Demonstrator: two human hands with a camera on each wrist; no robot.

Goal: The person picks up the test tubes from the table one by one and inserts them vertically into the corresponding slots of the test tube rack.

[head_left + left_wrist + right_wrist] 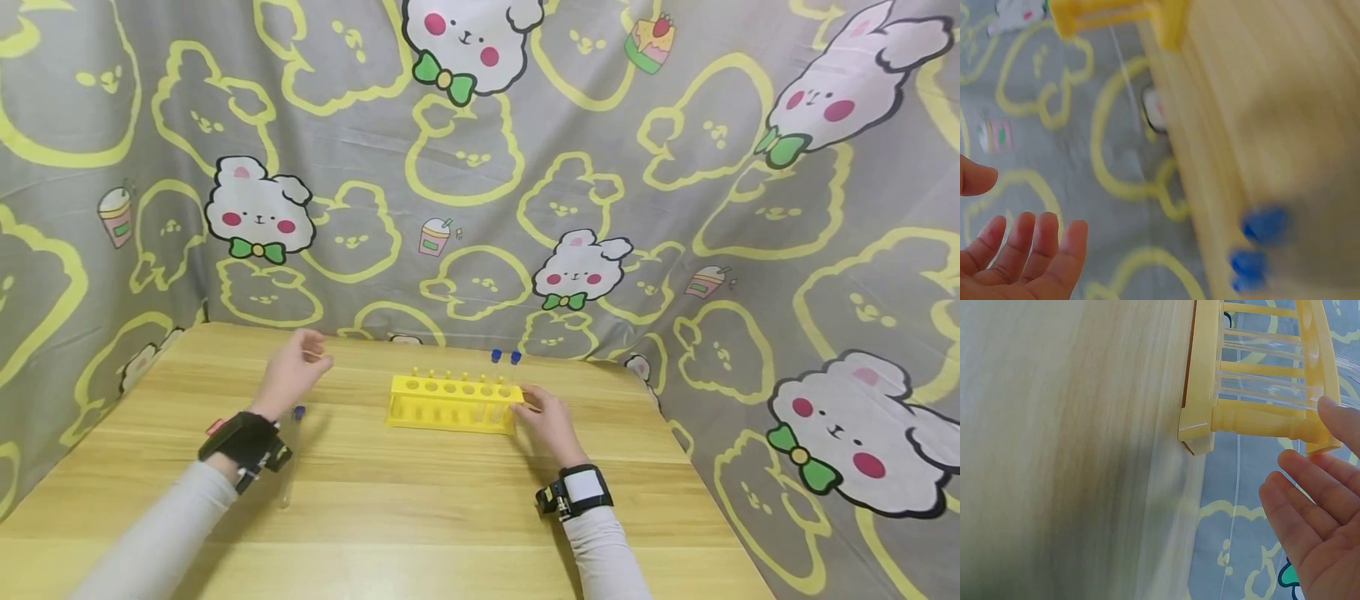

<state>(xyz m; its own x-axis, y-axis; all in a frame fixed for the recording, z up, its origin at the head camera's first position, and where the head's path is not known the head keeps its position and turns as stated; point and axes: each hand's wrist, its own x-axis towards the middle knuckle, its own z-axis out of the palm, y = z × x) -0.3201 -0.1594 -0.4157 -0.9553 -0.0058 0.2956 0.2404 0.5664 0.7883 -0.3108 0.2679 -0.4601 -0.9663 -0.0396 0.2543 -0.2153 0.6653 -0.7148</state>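
A yellow test tube rack [456, 392] stands on the table, with two clear blue-capped test tubes [497, 357] upright at its right end. My right hand [551, 423] is at that end, thumb and index finger pinching the top corner; its other fingers extend past the rack in the right wrist view. My left hand [294, 371] is raised over the table left of the rack, fingers loosely bent and holding nothing. Under the left wrist lies a capped test tube [291, 467], partly hidden by the wrist strap. Several blue caps [1265, 224] show blurred in the left wrist view.
The wooden table [420, 517] is bounded at the back and sides by a grey curtain [360, 142] with cartoon prints. Small yellow pegs [448, 375] stick up along the rack's back edge. Each wrist wears a black strap [243, 446] with a camera.
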